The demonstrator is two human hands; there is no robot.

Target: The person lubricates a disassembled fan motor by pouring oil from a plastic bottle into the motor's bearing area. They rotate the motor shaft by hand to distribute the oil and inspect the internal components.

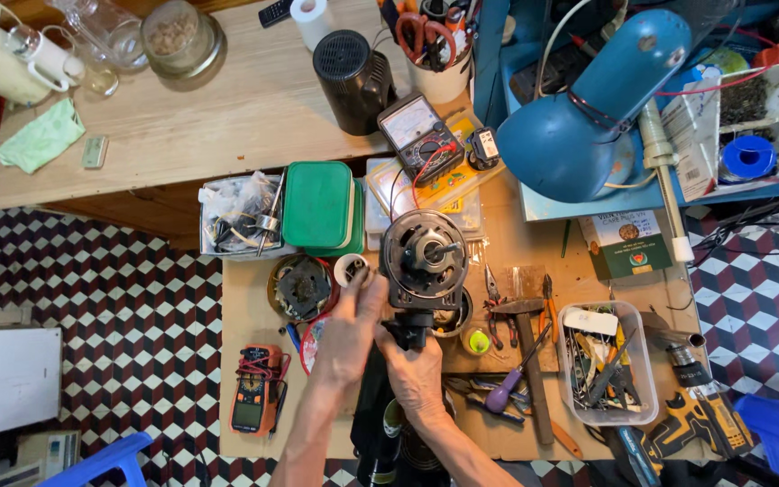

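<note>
A round grey electric motor (424, 257) with a shaft at its centre is held upright over the low workbench (245, 307). My left hand (351, 332) grips its lower left side, fingers reaching up by a small white roll (350, 268). My right hand (416, 372) is closed around the black part (407, 326) under the motor. Both forearms come in from the bottom edge.
An orange multimeter (255, 388) lies left of my hands, a hammer (528, 361), pliers and a purple screwdriver to the right, beside a clear tub of tools (608, 362). Green boxes (319, 206), an analogue meter (420, 135) and a blue desk lamp (592, 104) stand behind.
</note>
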